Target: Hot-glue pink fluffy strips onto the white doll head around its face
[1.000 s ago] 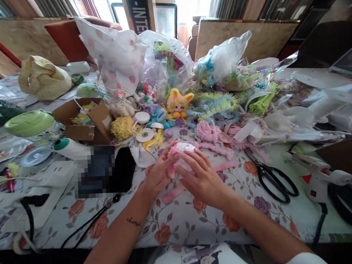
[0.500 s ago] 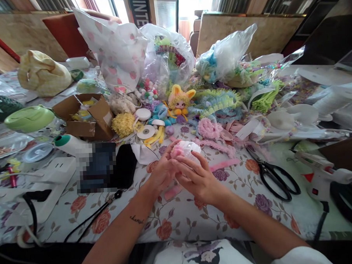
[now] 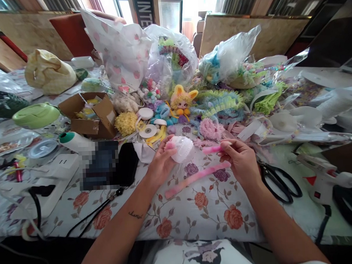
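Observation:
My left hand (image 3: pixel 162 160) is closed around a small white ruffled piece (image 3: pixel 185 150) with fuzzy pink at its left end. My right hand (image 3: pixel 239 157), apart from it to the right, pinches a short fuzzy pink strip (image 3: pixel 211 149) between thumb and fingers. On the flowered cloth below both hands lies a longer fuzzy pink strip (image 3: pixel 195 180), set aslant. Beyond the hands, a pink fluffy bundle (image 3: pixel 211 129) rests among the craft materials. A doll with yellow bunny ears (image 3: pixel 181 102) sits farther back.
Black-handled scissors (image 3: pixel 279 182) lie just right of my right hand, with a glue gun (image 3: pixel 319 176) beyond them. At left are a black phone-like item (image 3: pixel 126 165), a white power strip (image 3: pixel 57 184), a thread cone (image 3: pixel 74 139) and a cardboard box (image 3: pixel 105 115). Plastic bags (image 3: pixel 117 53) stand at the back.
My hands were together on the white ruffled piece. My right hand has moved away to the right and now holds a short pink strip; the longer strip shows more fully.

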The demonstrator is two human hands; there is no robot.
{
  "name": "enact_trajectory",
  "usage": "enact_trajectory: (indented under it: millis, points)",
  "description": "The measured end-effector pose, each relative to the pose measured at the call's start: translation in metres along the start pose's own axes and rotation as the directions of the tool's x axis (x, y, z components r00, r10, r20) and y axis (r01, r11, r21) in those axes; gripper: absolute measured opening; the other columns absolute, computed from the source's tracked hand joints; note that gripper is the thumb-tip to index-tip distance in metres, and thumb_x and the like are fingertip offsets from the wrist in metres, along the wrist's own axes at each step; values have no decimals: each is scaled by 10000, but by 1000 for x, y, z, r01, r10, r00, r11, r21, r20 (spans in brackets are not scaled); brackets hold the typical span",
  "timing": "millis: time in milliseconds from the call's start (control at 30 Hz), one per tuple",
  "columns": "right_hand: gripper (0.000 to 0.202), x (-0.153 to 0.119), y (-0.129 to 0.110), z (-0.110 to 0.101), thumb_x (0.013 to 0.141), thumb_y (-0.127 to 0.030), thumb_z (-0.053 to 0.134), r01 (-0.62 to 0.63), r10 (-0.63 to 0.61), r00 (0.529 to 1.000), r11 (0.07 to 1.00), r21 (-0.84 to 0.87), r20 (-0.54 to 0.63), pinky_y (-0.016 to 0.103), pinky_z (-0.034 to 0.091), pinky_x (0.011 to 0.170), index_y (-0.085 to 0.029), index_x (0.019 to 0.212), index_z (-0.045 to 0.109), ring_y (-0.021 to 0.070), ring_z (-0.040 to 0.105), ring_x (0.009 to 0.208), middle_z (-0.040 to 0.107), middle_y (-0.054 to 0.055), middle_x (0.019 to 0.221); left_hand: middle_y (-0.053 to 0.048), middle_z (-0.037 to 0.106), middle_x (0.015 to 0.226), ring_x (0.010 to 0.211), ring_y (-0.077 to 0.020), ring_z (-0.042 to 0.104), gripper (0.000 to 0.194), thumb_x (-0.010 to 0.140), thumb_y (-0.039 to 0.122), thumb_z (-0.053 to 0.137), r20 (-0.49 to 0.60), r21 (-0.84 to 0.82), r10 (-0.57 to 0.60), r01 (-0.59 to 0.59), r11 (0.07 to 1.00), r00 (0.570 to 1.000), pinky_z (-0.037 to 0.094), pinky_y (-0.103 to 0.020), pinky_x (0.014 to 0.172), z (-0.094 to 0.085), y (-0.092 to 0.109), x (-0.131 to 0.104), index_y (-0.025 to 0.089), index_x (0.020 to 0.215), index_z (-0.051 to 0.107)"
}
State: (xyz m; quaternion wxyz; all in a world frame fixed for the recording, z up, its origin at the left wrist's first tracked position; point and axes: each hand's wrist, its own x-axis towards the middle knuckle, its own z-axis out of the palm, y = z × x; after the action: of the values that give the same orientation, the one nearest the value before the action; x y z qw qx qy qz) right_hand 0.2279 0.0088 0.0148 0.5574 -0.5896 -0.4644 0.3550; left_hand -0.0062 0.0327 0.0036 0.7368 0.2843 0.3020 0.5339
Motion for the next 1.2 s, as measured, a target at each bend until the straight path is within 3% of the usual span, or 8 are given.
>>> enact_trajectory:
  millis: [133, 200, 300, 400, 567, 733, 867, 1200]
  points:
    - [524, 1, 4, -2, 725, -425, 744, 264, -324, 943, 866, -425, -73, 387, 548, 665, -178, 1165, 602, 206, 590, 786, 579, 105, 1038, 0, 604, 1018, 836, -116, 582, 470, 750, 173, 698, 75, 104, 25, -33, 994, 997, 462, -216, 728, 0, -3, -2, 260, 1192, 567]
    - [542, -8, -2, 4, 754, -405, 729, 428, -435, 896, 796, -427, 87, 430, 540, 802, -217, 1232, 556, 239, 587, 933, 556, 114, 1135, -3, 601, 1015, 825, -114, 570, 461, 758, 184, 689, 123, 158, 28, -47, 986, 992, 452, -217, 734, 1, -5, -4, 261, 1196, 567]
    - [755, -24, -11, 19, 724, -421, 763, 531, -389, 812, 803, -272, 435, 486, 449, 1007, -266, 1371, 406, 297, 473, 1234, 461, 121, 1354, 3, 599, 982, 789, -106, 556, 428, 763, 198, 685, 164, 233, -2, -37, 972, 986, 448, -207, 705, 3, -9, -8, 269, 1173, 583]
    - [854, -36, -10, 36, 709, -409, 776, 476, -311, 781, 858, -194, 541, 484, 425, 1042, -259, 1408, 309, 305, 413, 1310, 411, 131, 1416, 9, 592, 923, 737, -102, 538, 409, 754, 210, 698, 199, 330, -12, -55, 942, 980, 449, -199, 658, 5, -12, -12, 270, 1148, 606]
    - [760, -43, 1, 43, 711, -295, 763, 471, -354, 814, 866, -168, 460, 438, 488, 964, -257, 1350, 354, 281, 512, 1202, 500, 116, 1318, -33, 617, 1033, 812, -143, 570, 338, 812, 341, 662, 227, 452, 46, -147, 880, 973, 480, -228, 691, 7, -18, -14, 249, 1136, 634]
    - [767, -43, 10, 40, 696, -297, 765, 550, -466, 823, 795, -255, 325, 495, 472, 972, -240, 1340, 354, 314, 478, 1214, 477, 145, 1288, -64, 491, 1380, 1251, -264, 473, 534, 876, 521, 523, 215, 368, 79, -156, 917, 973, 447, -375, 985, 6, -19, -13, 303, 1359, 457]
    - [746, -44, 13, 40, 751, -313, 723, 620, -555, 784, 730, -290, 278, 534, 425, 1030, -227, 1368, 311, 327, 430, 1281, 431, 172, 1319, -79, 541, 1342, 1248, -286, 493, 749, 646, 314, 825, 267, 532, 151, -276, 800, 952, 430, -383, 1025, 9, -16, -14, 258, 1318, 500]
    - [775, -38, 24, 36, 711, -434, 754, 655, -600, 754, 718, -238, 266, 524, 473, 981, -226, 1349, 366, 339, 476, 1228, 476, 163, 1289, -120, 419, 1455, 1334, -317, 403, 886, 609, 226, 848, 482, 677, 256, -542, 498, 838, 390, -445, 1082, 11, -20, -21, 280, 1375, 407]
